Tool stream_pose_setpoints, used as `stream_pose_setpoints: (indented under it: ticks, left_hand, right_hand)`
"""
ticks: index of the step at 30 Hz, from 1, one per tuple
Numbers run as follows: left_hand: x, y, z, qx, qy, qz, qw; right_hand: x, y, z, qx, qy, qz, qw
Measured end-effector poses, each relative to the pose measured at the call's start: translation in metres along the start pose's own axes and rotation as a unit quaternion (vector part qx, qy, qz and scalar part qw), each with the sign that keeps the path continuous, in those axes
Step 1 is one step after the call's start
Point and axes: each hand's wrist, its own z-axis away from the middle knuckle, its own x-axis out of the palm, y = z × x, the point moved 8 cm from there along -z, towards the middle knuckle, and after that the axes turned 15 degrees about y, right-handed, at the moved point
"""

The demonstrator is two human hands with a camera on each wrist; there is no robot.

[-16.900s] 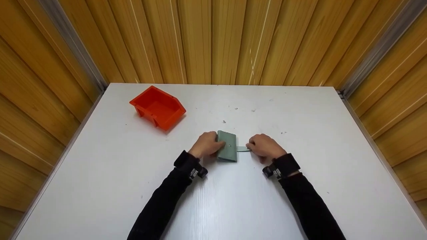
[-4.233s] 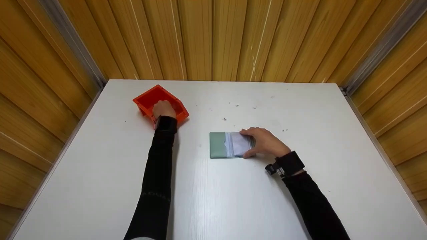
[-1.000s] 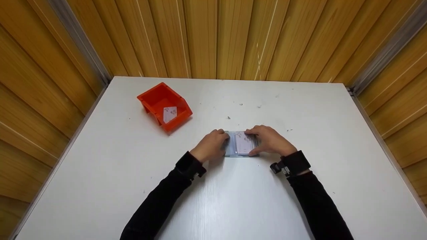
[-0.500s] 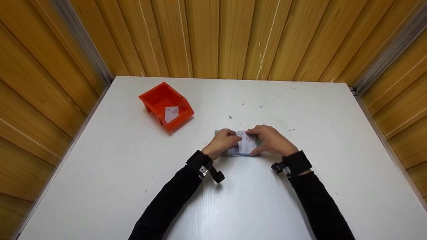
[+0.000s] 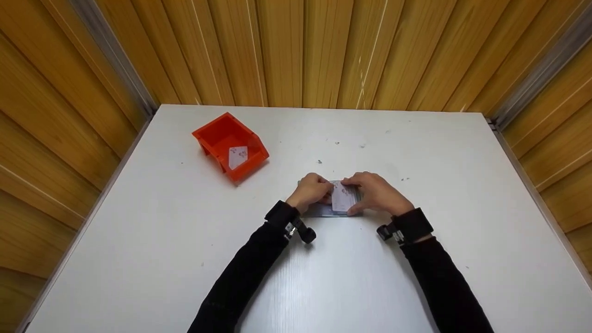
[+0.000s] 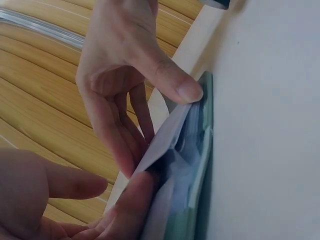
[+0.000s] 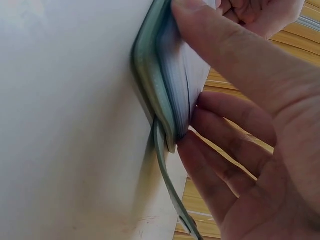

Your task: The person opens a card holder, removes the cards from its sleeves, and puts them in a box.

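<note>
A green card holder (image 6: 209,100) lies unfolded on the table with its clear sleeves showing. A pale card with a faint print (image 5: 343,198) sits on its right half. My right hand (image 5: 378,192) grips that half, thumb at the near edge and fingers at the far edge. My left hand (image 5: 312,190) is bent over the left half, its fingertips right at the card's left edge. In the left wrist view one of its digits is at the raised mouth of the sleeve, another stands apart. I cannot tell whether the left hand pinches anything.
An orange bin (image 5: 210,132) stands at the back left with a printed card (image 5: 238,157) lying in it. The holder's green strap (image 7: 172,192) sticks out on its right side. Wood-look panels (image 5: 296,55) rise behind the white table (image 5: 444,185).
Since the earliest frames the holder has been opened and a card has come into the bin. Over the last second my left hand moved right to the card's edge; my right hand stayed.
</note>
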Motion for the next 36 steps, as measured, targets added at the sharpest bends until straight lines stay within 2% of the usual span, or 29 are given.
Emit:
stream_pose_setpoints:
  ticks: [8, 12, 21, 28, 36]
  left_hand:
    - [0.0055, -0.0014, 0.0023, 0.017, 0.03, -0.059, 0.9976]
    - [0.008, -0.0014, 0.0041, 0.024, 0.045, -0.074, 0.996]
    - [0.0055, -0.0008, 0.002, 0.03, 0.039, -0.061, 0.9969]
    - [0.003, -0.0022, 0.0012, 0.026, 0.024, -0.026, 0.999]
    - [0.0067, -0.0055, 0.0011, 0.011, 0.002, 0.014, 0.9998]
  right_hand:
    - [0.0043, 0.0052, 0.002, 0.006, -0.004, -0.015, 0.9999]
    - [0.005, 0.0057, 0.003, 0.007, 0.0, -0.027, 0.9996]
    - [0.0044, 0.0064, 0.0012, 0.009, -0.001, -0.018, 0.9998]
    - [0.005, 0.0053, 0.0014, 0.012, -0.01, -0.016, 0.9998]
    - [0.0038, 0.0065, 0.0027, 0.021, -0.01, -0.009, 0.9997]
